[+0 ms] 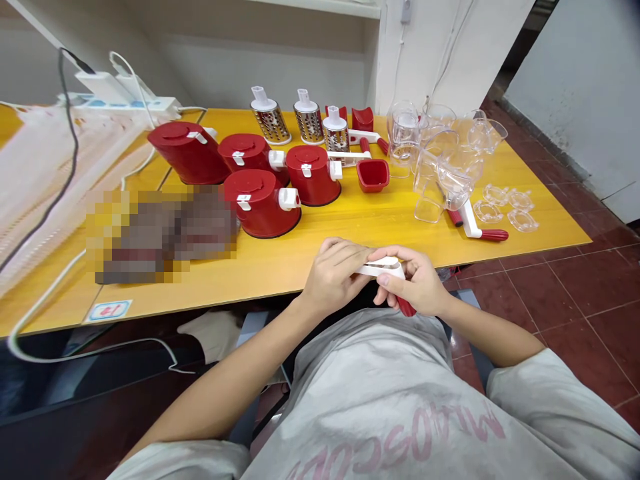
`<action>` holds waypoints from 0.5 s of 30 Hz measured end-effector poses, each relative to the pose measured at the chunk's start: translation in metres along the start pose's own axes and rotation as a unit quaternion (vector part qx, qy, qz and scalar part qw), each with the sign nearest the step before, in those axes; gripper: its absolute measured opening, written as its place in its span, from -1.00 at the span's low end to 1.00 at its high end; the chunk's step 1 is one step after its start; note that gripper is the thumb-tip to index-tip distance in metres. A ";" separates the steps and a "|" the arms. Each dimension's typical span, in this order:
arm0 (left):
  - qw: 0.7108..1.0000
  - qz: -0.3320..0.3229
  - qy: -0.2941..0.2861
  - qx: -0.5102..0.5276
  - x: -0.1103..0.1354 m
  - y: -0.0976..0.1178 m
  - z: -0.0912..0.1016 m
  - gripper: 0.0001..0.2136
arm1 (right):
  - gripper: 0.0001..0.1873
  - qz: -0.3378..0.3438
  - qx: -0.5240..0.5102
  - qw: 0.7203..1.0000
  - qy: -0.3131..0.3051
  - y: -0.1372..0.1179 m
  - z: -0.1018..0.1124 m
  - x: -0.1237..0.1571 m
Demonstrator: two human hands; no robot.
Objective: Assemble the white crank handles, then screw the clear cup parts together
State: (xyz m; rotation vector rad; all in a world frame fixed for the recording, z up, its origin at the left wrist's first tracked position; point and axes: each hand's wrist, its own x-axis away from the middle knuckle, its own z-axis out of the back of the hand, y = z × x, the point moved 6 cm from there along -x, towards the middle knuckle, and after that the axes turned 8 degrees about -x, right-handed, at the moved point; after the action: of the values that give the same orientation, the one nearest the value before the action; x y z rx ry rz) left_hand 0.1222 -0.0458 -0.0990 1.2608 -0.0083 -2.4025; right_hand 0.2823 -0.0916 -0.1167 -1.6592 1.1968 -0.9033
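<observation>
Pink-lettered pale grey cloth shirt (375, 393) faces a long yellow table (273, 267) bearing oval red plastic housings (260, 210); at its near edge, left hand (336, 273) and right hand (419, 281) grasp a narrow, red-handled white plastic crank (398, 271), fingers curled.

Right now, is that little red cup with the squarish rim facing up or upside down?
The red cup is facing up: its rim and hollow inside show from above. Its bottom is hidden.

Crank handle (399, 272) partly behind fingers (404, 253)
</observation>
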 end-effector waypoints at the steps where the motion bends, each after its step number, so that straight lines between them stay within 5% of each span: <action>1: 1.000 0.002 -0.003 -0.004 0.000 0.000 0.000 -0.84 | -0.31 0.000 0.001 1.000 0.001 0.000 0.000 0.000; 9: 1.000 0.016 -0.010 -0.021 -0.001 -0.001 -0.001 -0.84 | -0.34 0.021 0.051 0.998 -0.037 -0.003 0.006 -0.002; 15: 0.955 0.104 -0.262 0.085 -0.013 0.003 0.020 -0.51 | -0.28 0.120 0.229 0.960 -0.107 -0.027 0.035 -0.006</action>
State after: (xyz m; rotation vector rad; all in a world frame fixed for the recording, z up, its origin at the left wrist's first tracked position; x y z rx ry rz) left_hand 0.1141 -0.0477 -0.0760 0.6102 -0.4885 -2.5091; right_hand 0.3208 -0.0730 -0.1039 -1.1770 0.9287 -0.7560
